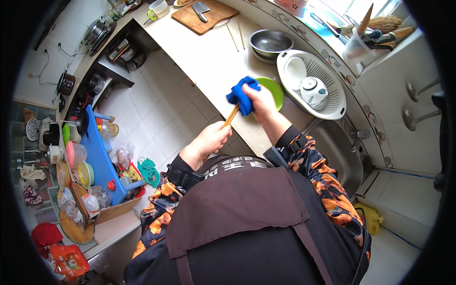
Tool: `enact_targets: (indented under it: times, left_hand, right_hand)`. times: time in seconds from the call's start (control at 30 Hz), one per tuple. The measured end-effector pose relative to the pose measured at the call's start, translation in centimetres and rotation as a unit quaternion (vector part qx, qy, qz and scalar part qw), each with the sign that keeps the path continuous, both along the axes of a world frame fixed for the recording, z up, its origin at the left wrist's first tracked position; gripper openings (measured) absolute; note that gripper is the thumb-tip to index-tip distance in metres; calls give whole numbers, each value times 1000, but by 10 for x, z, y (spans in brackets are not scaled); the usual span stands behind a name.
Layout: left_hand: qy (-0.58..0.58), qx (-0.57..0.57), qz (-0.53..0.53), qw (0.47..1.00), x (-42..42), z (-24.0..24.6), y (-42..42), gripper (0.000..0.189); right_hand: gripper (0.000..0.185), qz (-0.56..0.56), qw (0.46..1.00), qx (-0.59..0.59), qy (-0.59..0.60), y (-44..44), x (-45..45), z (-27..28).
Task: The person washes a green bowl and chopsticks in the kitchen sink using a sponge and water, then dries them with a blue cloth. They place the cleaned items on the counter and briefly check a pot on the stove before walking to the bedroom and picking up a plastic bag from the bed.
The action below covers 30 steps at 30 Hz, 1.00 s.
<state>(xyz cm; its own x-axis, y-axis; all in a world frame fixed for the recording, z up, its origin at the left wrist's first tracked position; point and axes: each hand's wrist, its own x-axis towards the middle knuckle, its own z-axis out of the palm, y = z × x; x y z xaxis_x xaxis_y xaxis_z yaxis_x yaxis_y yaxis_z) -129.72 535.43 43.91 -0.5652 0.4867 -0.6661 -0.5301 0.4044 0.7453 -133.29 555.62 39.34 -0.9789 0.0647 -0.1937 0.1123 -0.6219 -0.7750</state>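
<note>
In my left hand [210,140] are the lower ends of some wooden chopsticks [231,115], tilted over the counter's front edge. My right hand [263,101] grips a blue cloth [244,94], which is wrapped around their upper ends. How many chopsticks there are cannot be told. A green plate [273,93] lies on the counter behind my right hand, partly hidden by it. Two more thin sticks [233,37] lie apart farther back on the counter, left of a stainless steel bowl [271,42].
A white oval draining basket [336,110] holds white dishes, beside the steel sink [329,142]. A cleaver [200,10] rests on a wooden cutting board [185,22] at the back. A cup of utensils [358,50] stands on the windowsill. Left on the floor is a blue stool [101,153] among containers.
</note>
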Motion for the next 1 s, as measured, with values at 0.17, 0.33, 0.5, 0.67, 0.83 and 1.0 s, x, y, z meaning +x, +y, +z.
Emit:
enact_targets:
  times: [0.17,0.33,0.5,0.67,0.83,1.0]
  left_hand:
    - [-11,43,122,991,-42,-30,-85,20]
    - [-43,75,188,978,-92,-51,-162,21]
    - [-66,96,213,970,-146,-52,-228,19]
    - [-47,133,253,957,-205,-74,-268,27]
    - [-88,240,358,898,-235,-78,-272,35]
    - [-185,247,195,931,-243,-101,-294,23]
  right_hand:
    - [23,-75,979,176,64,3,-61,-6]
    - [79,126,567,814,23,-69,-72,-90]
    - [80,141,549,823,-32,-113,-129,-132]
    - [73,70,563,821,-70,-111,-202,-145]
    - [84,185,528,814,-154,-114,-221,-111]
    - [45,-79,634,760,-115,-51,-268,-138]
